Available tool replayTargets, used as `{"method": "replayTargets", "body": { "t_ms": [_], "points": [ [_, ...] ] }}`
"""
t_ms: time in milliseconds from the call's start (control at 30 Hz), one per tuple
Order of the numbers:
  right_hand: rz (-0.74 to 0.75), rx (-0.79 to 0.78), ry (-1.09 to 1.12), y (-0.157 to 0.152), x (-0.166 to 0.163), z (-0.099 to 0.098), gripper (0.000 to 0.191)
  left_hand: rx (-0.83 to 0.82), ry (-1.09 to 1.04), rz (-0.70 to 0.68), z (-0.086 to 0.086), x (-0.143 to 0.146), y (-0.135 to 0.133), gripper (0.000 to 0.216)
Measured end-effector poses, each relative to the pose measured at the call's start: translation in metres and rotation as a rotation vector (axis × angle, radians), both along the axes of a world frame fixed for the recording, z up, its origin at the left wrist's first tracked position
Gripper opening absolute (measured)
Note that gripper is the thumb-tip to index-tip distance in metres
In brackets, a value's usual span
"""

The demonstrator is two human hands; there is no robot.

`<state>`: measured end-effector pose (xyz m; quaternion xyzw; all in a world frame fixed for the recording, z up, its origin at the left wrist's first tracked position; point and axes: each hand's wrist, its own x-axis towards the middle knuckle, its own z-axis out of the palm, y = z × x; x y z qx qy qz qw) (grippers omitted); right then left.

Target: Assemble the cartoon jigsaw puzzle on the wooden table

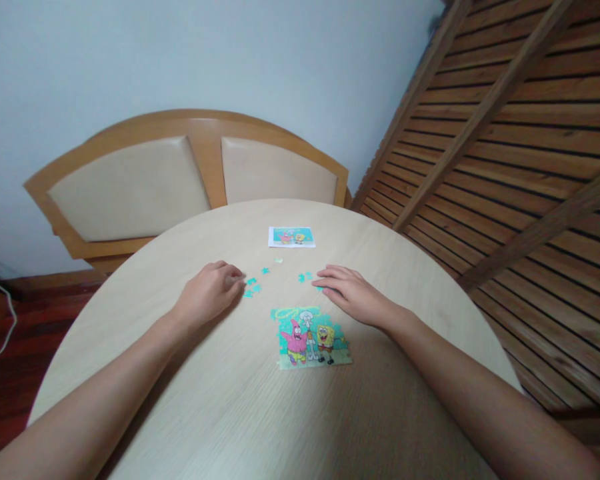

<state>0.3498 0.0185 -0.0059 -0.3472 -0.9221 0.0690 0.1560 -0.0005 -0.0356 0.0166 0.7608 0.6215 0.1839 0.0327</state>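
A partly assembled jigsaw puzzle (313, 340) with cartoon figures lies flat on the table in front of me. Its right and upper edges are uneven. My left hand (209, 290) rests beyond it on the left, fingers curled in and thumb close to them; whatever they hold, if anything, is hidden. Beside those fingertips are several loose teal puzzle pieces (251, 281). My right hand (347, 291) lies palm down with fingers stretched out, above and right of the puzzle. Its fingertips reach a few more teal pieces (301, 277), one partly covered by the fingers.
A reference picture card (293, 237) lies toward the table's far side, with a pale loose piece (279, 261) just nearer. The round wooden table (190, 400) faces a padded bench back (130, 190). Wooden slats (510, 153) slope along the right.
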Motion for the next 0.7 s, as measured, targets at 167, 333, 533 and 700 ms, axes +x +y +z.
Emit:
{"method": "replayTargets", "body": {
  "t_ms": [167,333,533,700],
  "points": [
    [-0.022,0.039,0.03,0.002,0.001,-0.003,0.032,0.045,-0.016,-0.019,-0.011,0.005,0.005,0.03],
    [-0.024,0.026,0.068,0.001,-0.003,-0.004,0.03,0.184,-0.049,-0.186,-0.028,0.022,0.017,0.037],
    [-0.018,-0.024,0.053,0.001,-0.005,-0.003,0.029,0.134,0.067,-0.259,-0.034,0.047,0.029,0.044],
    [-0.025,-0.036,0.05,-0.001,-0.005,0.0,0.03,0.035,0.153,-0.231,-0.02,0.066,0.047,0.043]
  ]
}}
